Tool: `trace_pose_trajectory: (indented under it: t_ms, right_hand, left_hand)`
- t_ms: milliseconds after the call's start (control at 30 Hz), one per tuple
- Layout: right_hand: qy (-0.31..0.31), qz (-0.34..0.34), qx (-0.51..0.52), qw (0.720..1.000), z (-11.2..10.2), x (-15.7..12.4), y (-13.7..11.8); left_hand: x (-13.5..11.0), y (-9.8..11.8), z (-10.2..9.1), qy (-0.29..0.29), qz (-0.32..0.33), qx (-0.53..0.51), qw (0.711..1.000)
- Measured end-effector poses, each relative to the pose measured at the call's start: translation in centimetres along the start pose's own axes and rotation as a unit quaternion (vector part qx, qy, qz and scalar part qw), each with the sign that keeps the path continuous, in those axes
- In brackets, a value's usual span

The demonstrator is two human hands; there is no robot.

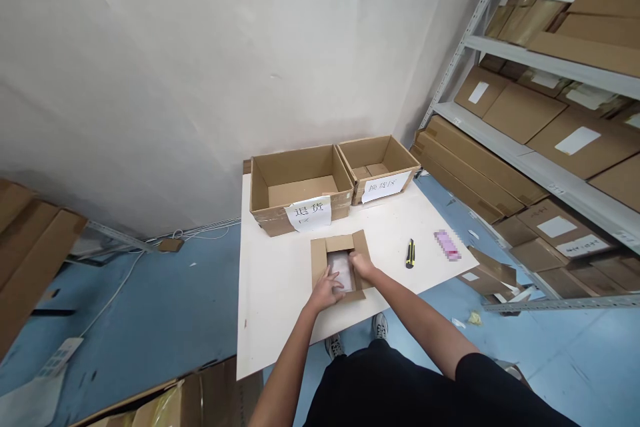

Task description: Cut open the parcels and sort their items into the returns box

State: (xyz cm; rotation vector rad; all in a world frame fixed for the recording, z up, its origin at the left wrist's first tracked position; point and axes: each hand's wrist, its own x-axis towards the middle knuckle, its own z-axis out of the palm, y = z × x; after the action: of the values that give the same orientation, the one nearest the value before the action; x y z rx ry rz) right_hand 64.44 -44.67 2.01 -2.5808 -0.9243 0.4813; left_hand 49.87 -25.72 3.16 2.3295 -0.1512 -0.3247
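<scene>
A small cardboard box (319,259) stands on the table with its flaps folded outward. Inside it lies a whitish, semi-clear wrapped item (342,268), whose kind I cannot make out. My left hand (326,289) rests over the near left side of the opening, fingers spread and touching the wrapped item. At the right inner edge of the box is my right hand (362,265), its fingers curled inward. What those fingers grip, if anything, is hidden.
A large open box (270,220) and a smaller open box (357,193), both with handwritten paper labels, stand at the table's back. A yellow-black utility knife (411,254) and a pixelated pinkish item (447,245) lie right on the white table (270,320). Shelves (540,160) hold cartons.
</scene>
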Motion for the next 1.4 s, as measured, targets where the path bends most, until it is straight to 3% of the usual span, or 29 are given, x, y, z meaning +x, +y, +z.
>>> trace_pose_trajectory:
  t_ms: [100, 167, 300, 400, 500, 600, 767, 900, 1033, 1200, 1400]
  right_hand:
    - [0.003, -0.019, 0.008, 1.000, 1.3, 0.9, -1.0]
    - [0.036, -0.040, 0.013, 0.998, 2.0, 1.2, -1.3]
    - [0.090, -0.075, 0.013, 0.993, 1.7, 2.6, -1.5]
    - [0.034, -0.047, 0.000, 0.998, 0.3, 5.1, -1.9]
    - [-0.046, 0.026, -0.018, 0.998, -0.8, 7.3, -2.7]
    - [-0.066, 0.050, -0.028, 0.996, -0.8, 8.0, -4.1]
    - [0.000, -0.036, 0.020, 0.999, 2.3, 5.7, -7.4]
    - [-0.105, -0.072, 0.017, 0.992, 5.9, 4.4, -10.3]
    - [-0.178, -0.029, -0.015, 0.983, 8.2, 5.6, -12.0]
    - [-0.215, 0.018, -0.039, 0.976, 10.5, 8.9, -12.4]
    - [-0.232, 0.032, -0.036, 0.971, 13.0, 10.9, -10.6]
  left_hand:
    - [-1.0, 0.1, 1.0, 0.009, -0.009, 0.058, 0.998]
    - [-1.3, 0.5, 1.8, 0.024, -0.014, 0.087, 0.996]
    - [-1.3, 1.4, 3.1, 0.046, -0.026, 0.121, 0.991]
    - [-1.3, 1.9, 3.4, 0.030, -0.051, 0.142, 0.988]
    - [-1.5, 1.9, 3.2, 0.020, -0.067, 0.150, 0.986]
    - [-2.1, 1.4, 2.4, 0.027, -0.074, 0.152, 0.985]
    - [-3.9, 0.3, 0.4, 0.042, -0.107, 0.134, 0.984]
    - [-5.4, -0.5, -1.0, 0.037, -0.121, 0.134, 0.983]
    - [-6.8, -1.4, -1.2, 0.044, -0.130, 0.143, 0.980]
    - [-7.6, -2.7, -0.3, 0.066, -0.130, 0.129, 0.981]
    - [-7.3, -3.0, 0.3, 0.069, -0.132, 0.115, 0.982]
